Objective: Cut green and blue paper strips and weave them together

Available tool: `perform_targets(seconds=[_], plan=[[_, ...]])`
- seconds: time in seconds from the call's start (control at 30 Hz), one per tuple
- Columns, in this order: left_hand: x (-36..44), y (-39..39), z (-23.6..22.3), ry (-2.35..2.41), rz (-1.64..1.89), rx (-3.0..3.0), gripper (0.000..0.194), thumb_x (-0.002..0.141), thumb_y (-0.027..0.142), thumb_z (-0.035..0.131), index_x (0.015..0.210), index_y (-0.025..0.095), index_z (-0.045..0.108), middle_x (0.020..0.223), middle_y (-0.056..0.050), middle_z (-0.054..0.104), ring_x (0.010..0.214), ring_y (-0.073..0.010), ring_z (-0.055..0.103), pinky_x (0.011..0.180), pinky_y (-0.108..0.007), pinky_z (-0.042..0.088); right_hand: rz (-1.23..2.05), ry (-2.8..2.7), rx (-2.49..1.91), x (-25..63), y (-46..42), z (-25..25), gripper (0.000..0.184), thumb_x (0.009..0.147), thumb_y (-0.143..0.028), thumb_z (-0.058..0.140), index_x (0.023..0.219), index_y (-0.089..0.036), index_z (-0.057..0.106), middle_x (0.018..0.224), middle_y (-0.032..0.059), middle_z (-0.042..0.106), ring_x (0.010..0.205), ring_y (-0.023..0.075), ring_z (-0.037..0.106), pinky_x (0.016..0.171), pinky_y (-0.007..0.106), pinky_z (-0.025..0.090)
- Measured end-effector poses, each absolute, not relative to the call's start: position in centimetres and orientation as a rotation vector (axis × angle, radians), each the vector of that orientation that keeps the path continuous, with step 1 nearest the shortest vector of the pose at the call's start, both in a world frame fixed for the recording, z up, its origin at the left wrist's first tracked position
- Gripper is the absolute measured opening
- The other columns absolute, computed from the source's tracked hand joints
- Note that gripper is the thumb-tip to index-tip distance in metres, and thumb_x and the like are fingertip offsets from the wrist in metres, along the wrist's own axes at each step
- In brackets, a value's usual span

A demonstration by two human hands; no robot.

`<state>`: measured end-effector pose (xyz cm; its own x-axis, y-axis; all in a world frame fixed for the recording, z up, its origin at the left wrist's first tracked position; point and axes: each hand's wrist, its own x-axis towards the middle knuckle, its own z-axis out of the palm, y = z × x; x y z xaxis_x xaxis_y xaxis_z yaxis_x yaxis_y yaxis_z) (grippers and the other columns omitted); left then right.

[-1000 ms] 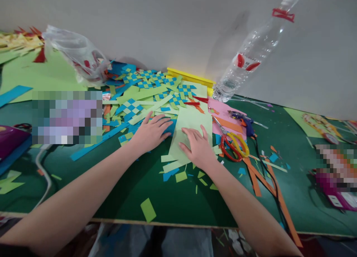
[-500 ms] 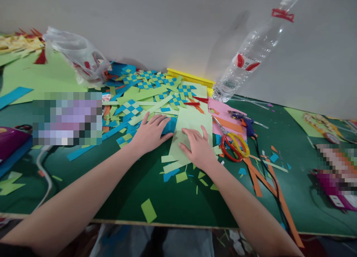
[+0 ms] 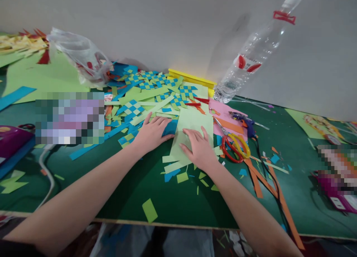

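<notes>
Left hand [image 3: 152, 135]: palm down on blue paper [image 3: 169, 127], fingers spread, grip open, nothing pinched. Right hand [image 3: 199, 147]: over pale green sheet [image 3: 192, 119], fingers loosely curved and apart, grip open; fingertip contact can't tell. Sheet lies on green tabletop [image 3: 173, 197], just right of blue paper. Woven blue-green pieces [image 3: 149, 78] heaped beyond left hand. Scissors [image 3: 235, 147], red and yellow handles, beside sheet, right side. Clear bottle [image 3: 248, 60] leans at wall, tilted. Orange strips [image 3: 284, 205] right of right forearm.
</notes>
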<state>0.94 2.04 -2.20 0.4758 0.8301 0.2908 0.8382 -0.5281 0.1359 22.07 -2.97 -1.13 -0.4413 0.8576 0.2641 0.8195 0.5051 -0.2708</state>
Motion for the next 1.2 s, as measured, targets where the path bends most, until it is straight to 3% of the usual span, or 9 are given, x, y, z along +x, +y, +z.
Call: perform_targets(seconds=[0.23,0.5,0.7,0.97,1.2], plan=[[1.0,2.0,-1.9,-1.555,-0.512,-2.678,0.054,0.090,0.045,0.057,0.135,0.017,0.046,0.134,-0.010,0.058,0.124,-0.0278,0.052,0.115,-0.047,0.024,0.171,-2.500,-1.280,22.0,-3.0,-1.1,0.054,0.097,-0.046,0.039,0.141,-0.016,0.036,0.142,0.0124,0.053,0.137,0.0236,0.042,0.121,0.052,0.016],[0.9,2.3,-2.3,-1.627,-0.559,-2.668,0.049,0.090,0.044,0.057,0.133,0.022,0.047,0.130,-0.010,0.060,0.125,-0.0266,0.051,0.115,-0.046,0.024,0.153,-2.501,-1.307,22.0,-3.0,-1.0,0.050,0.098,-0.044,0.036,0.140,-0.017,0.038,0.138,0.0130,0.056,0.133,0.0237,0.048,0.121,0.054,0.018],[0.7,2.7,-2.5,-1.748,-0.754,-2.644,0.041,0.089,0.036,0.059,0.127,0.021,0.052,0.124,-0.008,0.064,0.120,-0.0269,0.054,0.105,-0.043,0.038,0.159,-2.497,-1.297,21.9,-3.1,-0.8,0.049,0.098,-0.043,0.037,0.139,-0.016,0.041,0.136,0.0135,0.057,0.131,0.0243,0.049,0.121,0.053,0.019],[0.5,2.9,-1.8,-1.948,-1.284,-2.558,0.043,0.089,0.036,0.058,0.128,0.021,0.049,0.125,-0.010,0.064,0.118,-0.0253,0.059,0.099,-0.042,0.048,0.158,-2.474,-1.297,21.9,-3.1,-1.2,0.049,0.097,-0.042,0.038,0.140,-0.018,0.040,0.137,0.0116,0.057,0.131,0.0249,0.049,0.120,0.054,0.021],[0.3,2.7,-1.3,-1.973,-1.421,-2.479,0.047,0.092,0.038,0.054,0.134,0.019,0.041,0.129,-0.013,0.060,0.123,-0.0245,0.056,0.098,-0.039,0.051,0.230,-2.463,-1.291,22.0,-3.1,-0.9,0.049,0.097,-0.043,0.039,0.140,-0.020,0.040,0.141,0.0098,0.053,0.135,0.0238,0.045,0.120,0.054,0.020]])
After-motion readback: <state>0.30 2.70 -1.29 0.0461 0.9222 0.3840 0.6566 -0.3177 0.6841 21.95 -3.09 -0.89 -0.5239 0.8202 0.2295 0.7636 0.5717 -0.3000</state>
